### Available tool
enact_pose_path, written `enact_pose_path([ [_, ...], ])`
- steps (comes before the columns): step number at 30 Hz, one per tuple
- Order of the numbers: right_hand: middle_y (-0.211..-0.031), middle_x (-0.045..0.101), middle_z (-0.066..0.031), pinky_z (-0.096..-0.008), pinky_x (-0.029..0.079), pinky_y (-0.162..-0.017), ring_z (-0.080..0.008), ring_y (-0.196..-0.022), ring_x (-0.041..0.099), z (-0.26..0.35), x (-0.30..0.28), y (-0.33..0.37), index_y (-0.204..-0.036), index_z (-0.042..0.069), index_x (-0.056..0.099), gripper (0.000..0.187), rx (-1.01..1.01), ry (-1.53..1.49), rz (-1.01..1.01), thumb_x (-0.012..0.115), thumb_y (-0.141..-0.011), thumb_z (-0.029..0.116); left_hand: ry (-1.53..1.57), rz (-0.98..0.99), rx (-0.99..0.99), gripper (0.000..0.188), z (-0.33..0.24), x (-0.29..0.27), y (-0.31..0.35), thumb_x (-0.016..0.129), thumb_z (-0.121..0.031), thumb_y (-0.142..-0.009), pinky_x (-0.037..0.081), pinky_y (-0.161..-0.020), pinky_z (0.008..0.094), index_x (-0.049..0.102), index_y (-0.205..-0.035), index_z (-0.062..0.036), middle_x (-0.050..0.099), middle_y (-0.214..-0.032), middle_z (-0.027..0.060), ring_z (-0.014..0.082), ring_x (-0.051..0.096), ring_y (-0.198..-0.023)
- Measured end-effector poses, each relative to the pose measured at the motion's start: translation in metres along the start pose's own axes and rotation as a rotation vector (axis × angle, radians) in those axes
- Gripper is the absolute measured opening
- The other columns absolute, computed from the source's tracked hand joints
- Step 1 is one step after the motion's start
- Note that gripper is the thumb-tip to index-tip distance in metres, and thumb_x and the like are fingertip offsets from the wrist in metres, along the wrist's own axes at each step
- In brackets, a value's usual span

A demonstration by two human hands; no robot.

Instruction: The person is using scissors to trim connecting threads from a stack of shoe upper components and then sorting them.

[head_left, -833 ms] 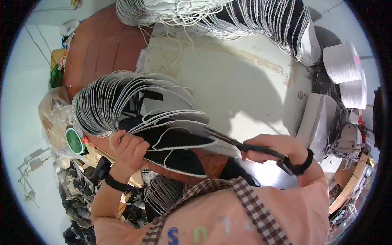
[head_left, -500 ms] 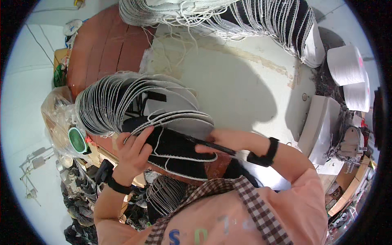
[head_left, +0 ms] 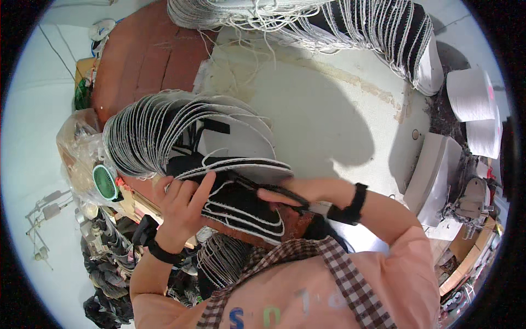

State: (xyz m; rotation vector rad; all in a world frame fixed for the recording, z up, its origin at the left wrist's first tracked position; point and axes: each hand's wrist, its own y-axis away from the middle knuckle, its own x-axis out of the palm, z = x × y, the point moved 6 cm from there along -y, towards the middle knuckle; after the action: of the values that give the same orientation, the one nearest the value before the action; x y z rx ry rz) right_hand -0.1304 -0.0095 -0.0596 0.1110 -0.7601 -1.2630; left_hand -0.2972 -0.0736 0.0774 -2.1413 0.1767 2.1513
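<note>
**Cord-edged pieces (head_left: 145,131) fanned across the surface (head_left: 137,66), a hand at either side of the near end**

At far left, a green basket (head_left: 104,182) sits beside crumpled clear plastic (head_left: 82,153). Next, on the reddish-brown left part of the surface, the pieces stand in a tight, arching fan: rounded outlines, each bordered in whitish cord, their faces black or pale grey. Toward the right the fan loosens, and several black pieces lie flatter at the near edge, their cord borders looping round the ends. The left hand (head_left: 183,208) rests on this near end, fingers spread over the corded edges; whether it pinches them I cannot tell. Farther right, well apart from it, the right hand (head_left: 304,190) is closed round a slim dark tool (head_left: 249,182), which points left over the black faces. Beyond, at the far side, lies a second corded bundle (head_left: 378,33). At right stand white thread cones (head_left: 470,96).
</note>
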Motion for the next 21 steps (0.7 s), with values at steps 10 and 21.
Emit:
enact_pose_path([
  [10, -0.063, 0.051, 0.0001, -0.0301, 0.039, -0.053, -0.0129, -0.059, 0.048, -0.001, -0.011, 0.095, -0.092, 0.0, 0.064, 0.061, -0.022, 0.093, 0.005, 0.053, -0.092, 0.06, 0.037, -0.102, -0.043, 0.052, 0.012, -0.002, 0.016, 0.076, -0.046, -0.055, 0.035, -0.089, 0.0437, 0.066, -0.091, -0.0099, 0.052, -0.087, 0.0036, 0.0211, 0.052, -0.079],
  [21, -0.07, 0.05, -0.0001, -0.025, 0.04, -0.063, -0.0104, -0.067, 0.048, -0.003, -0.007, 0.102, -0.112, -0.006, 0.058, 0.057, -0.052, -0.283, 0.346, 0.045, -0.099, 0.049, 0.066, -0.051, -0.019, 0.029, 0.018, -0.002, 0.027, 0.067, -0.014, -0.051, 0.035, -0.092, 0.0444, 0.062, -0.08, -0.0093, 0.054, -0.131, 0.0117, 0.0241, 0.053, -0.083],
])
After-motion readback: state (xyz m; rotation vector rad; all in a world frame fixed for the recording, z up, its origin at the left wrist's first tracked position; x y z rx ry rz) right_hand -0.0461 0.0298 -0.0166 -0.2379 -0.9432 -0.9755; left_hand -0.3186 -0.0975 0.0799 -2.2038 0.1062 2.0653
